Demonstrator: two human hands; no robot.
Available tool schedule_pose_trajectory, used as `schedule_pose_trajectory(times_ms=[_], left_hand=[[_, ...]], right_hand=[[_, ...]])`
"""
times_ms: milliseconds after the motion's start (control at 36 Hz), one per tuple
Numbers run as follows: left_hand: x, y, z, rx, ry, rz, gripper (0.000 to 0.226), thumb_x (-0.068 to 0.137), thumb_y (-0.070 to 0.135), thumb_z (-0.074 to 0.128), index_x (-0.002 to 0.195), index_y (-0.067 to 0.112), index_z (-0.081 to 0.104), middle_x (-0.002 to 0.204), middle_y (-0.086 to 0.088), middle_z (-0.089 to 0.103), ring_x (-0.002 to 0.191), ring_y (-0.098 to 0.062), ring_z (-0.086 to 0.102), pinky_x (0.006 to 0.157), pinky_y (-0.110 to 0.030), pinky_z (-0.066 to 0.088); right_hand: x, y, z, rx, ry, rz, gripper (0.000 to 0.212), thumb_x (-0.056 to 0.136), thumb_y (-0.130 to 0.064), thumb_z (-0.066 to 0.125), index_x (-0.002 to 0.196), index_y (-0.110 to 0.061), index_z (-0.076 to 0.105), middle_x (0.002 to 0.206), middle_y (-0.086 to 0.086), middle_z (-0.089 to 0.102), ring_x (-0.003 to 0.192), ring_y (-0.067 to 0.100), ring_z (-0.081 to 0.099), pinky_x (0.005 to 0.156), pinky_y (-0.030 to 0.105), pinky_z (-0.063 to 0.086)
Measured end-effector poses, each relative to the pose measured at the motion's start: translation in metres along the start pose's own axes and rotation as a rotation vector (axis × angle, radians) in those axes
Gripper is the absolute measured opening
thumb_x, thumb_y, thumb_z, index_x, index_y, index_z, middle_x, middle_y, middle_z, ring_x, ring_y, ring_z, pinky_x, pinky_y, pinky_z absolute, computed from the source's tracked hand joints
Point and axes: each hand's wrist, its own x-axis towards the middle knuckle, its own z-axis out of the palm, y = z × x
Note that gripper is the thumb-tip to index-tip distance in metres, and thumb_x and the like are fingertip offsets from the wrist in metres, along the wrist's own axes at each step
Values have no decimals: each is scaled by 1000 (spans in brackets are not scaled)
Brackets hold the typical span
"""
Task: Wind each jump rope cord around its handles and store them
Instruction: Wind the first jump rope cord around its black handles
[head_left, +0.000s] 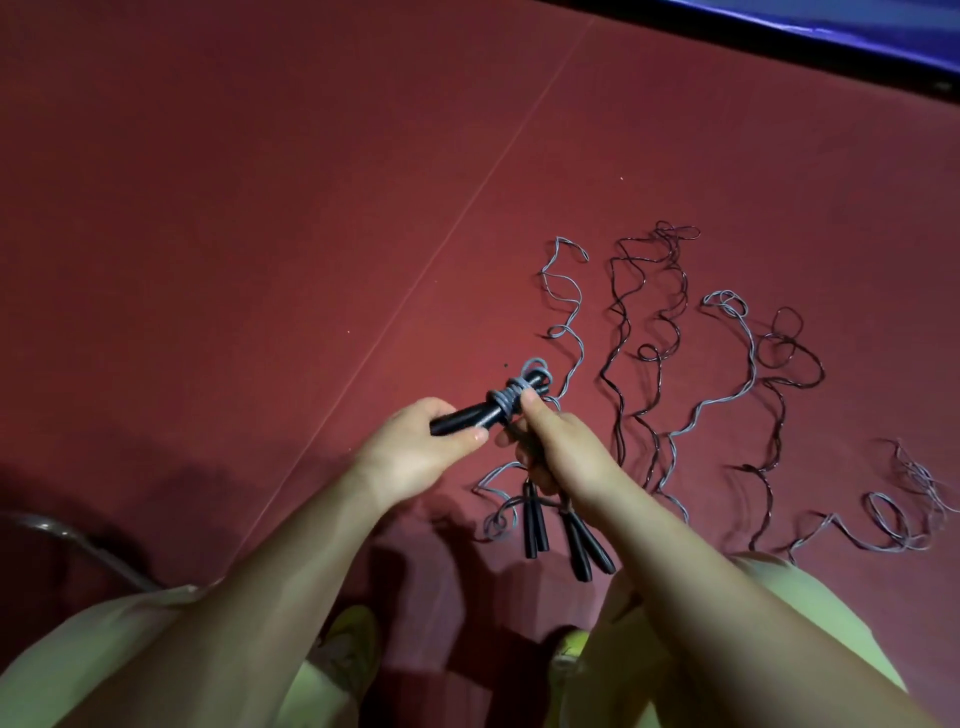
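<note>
My left hand (415, 447) grips a pair of black jump rope handles (467, 418), held together and pointing up to the right. A grey cord (511, 397) is wound in several turns around their far end. My right hand (556, 447) pinches that cord just beside the coil, and the loose grey cord (563, 312) trails away over the floor. Two more pairs of black handles (535, 525) (584, 545) lie on the floor under my right wrist.
Several loose cords, dark (649, 312) and grey (737, 364), lie wavy on the red mat (260, 208) to the right. A blue mat edge (831, 26) runs along the top right. A curved metal bar (67, 540) sits at lower left. My knees and yellow shoes fill the bottom.
</note>
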Motion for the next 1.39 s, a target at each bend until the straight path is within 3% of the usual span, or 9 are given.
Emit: schedule_pose_trajectory(times_ms=[167, 306, 472, 583, 667, 861, 972, 1139, 1389], left_hand=[[-3, 1, 3, 130, 62, 23, 35, 72, 44, 75, 89, 31, 48, 96, 2, 56, 80, -15, 51, 59, -28, 31], [-1, -1, 1, 146, 27, 23, 38, 69, 48, 76, 87, 25, 51, 81, 4, 58, 69, -15, 54, 59, -29, 36], [-11, 13, -4, -459, -416, -251, 59, 73, 70, 48, 98, 19, 63, 87, -7, 70, 74, -19, 64, 79, -36, 51], [-17, 15, -4, -820, -797, -324, 81, 72, 74, 28, 108, 10, 62, 89, -16, 70, 75, -29, 66, 71, -39, 52], [-20, 15, -1, -920, -888, -324, 83, 77, 72, 24, 107, 5, 62, 75, -7, 60, 61, -20, 57, 61, -31, 48], [-17, 19, 4, -676, -581, -287, 69, 92, 62, 19, 85, 8, 61, 59, -2, 51, 44, -14, 45, 45, -23, 25], [-17, 17, 17, -506, -360, -208, 62, 98, 54, 23, 80, 9, 62, 54, -1, 54, 38, -14, 47, 36, -20, 23], [-16, 16, 24, -329, -237, -120, 57, 101, 46, 23, 77, 9, 59, 54, -1, 55, 38, -14, 49, 34, -18, 25], [-9, 9, 16, 48, -97, -32, 52, 97, 48, 35, 80, 7, 61, 66, -2, 60, 61, -22, 54, 69, -36, 46]], right_hand=[[0, -2, -2, -17, -6, -27, 53, 94, -52, 45, 81, -5, 65, 53, -1, 34, 39, 9, 24, 39, 19, 20], [1, -1, -1, -43, 16, -38, 45, 96, -44, 48, 72, -9, 60, 51, 0, 34, 39, 10, 23, 39, 20, 20], [-4, -6, -2, 105, -2, -96, 36, 101, -26, 41, 66, -18, 37, 50, -3, 24, 38, 7, 17, 39, 20, 11], [-7, -9, -3, 180, -15, -161, 34, 97, -32, 44, 70, -13, 42, 50, -2, 29, 41, 9, 21, 45, 26, 11], [-6, -6, -3, 196, -69, -175, 34, 81, -46, 43, 72, -13, 49, 55, 1, 32, 42, 10, 26, 41, 22, 17], [2, 2, -8, -130, -85, -250, 48, 100, -51, 27, 70, -17, 40, 42, -15, 34, 39, 0, 26, 46, 17, 22], [2, 4, -6, -316, -13, -208, 53, 102, -48, 21, 58, -22, 33, 35, -14, 33, 37, 3, 28, 51, 26, 21], [3, 1, -1, -411, 43, -198, 58, 103, -47, 18, 54, -19, 35, 44, -8, 34, 42, 10, 31, 50, 27, 23], [7, 11, -2, -396, 10, -86, 62, 99, -57, 17, 69, -18, 56, 56, -6, 47, 53, 10, 42, 56, 27, 31]])
